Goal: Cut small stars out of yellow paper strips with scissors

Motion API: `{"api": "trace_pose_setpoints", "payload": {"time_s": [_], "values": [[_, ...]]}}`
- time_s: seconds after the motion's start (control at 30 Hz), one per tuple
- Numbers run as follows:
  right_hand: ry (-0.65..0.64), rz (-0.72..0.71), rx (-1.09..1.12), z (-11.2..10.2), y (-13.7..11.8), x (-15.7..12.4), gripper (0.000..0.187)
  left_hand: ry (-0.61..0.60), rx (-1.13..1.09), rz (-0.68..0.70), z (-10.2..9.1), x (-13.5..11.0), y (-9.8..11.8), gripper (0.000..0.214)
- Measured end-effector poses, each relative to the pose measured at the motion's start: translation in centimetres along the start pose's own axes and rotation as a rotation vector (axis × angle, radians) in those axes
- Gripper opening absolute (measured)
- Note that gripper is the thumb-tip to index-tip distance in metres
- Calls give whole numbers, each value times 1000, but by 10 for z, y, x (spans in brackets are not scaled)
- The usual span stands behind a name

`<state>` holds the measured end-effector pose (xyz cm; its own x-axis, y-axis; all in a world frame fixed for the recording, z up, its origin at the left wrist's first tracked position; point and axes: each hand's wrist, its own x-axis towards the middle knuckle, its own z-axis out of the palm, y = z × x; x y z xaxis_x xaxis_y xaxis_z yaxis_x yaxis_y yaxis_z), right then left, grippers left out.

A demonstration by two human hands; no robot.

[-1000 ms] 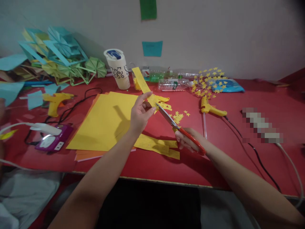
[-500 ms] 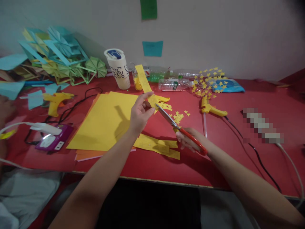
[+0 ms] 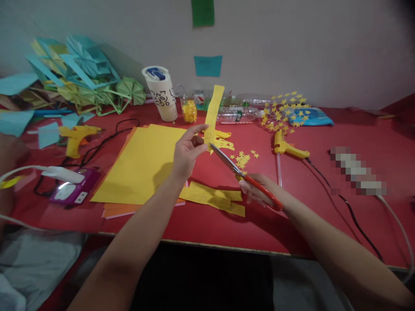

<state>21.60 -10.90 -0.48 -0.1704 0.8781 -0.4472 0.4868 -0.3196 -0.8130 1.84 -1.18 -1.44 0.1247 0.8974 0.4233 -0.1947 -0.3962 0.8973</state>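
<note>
Between thumb and fingers, my left hand (image 3: 188, 151) pinches a yellow paper strip (image 3: 214, 108) that stands nearly upright. My right hand (image 3: 256, 190) grips red-handled scissors (image 3: 231, 164), whose blade tips meet the lower end of the strip. Small yellow paper stars (image 3: 243, 160) lie in a heap on the red table just beyond the scissors. Cut paper scraps (image 3: 223, 144) and a yellow-handled tool (image 3: 223, 134) lie behind the strip. More yellow strips (image 3: 214, 196) rest on the table below my hands.
Yellow sheets (image 3: 139, 164) lie stacked at left. Two yellow glue guns, one left (image 3: 74, 138) and one right (image 3: 288, 149), have trailing cords. A purple power socket (image 3: 78, 190), a white tumbler (image 3: 162, 95), plastic bottles (image 3: 238, 114) and folded paper shapes (image 3: 84, 73) stand around. Another person's arm (image 3: 8, 172) is at far left.
My left hand has shifted slightly left and turned the strip, so its top swings from leaning left to leaning right. The right hand and scissors stay almost in place.
</note>
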Motion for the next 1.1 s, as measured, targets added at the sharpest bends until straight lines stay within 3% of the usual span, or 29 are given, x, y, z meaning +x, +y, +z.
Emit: {"api": "trace_pose_setpoints", "payload": {"time_s": [0.47,0.8,1.1], "values": [[-24,-11,-9,-1,2,2,44,-111,-49,-101,-3,2,6,47],[-40,-19,3,0,7,4,47,-63,-62,-122,-2,2,9,38],[-121,-93,-33,-5,5,0,48,-211,-31,-184,-13,7,11,39]]}}
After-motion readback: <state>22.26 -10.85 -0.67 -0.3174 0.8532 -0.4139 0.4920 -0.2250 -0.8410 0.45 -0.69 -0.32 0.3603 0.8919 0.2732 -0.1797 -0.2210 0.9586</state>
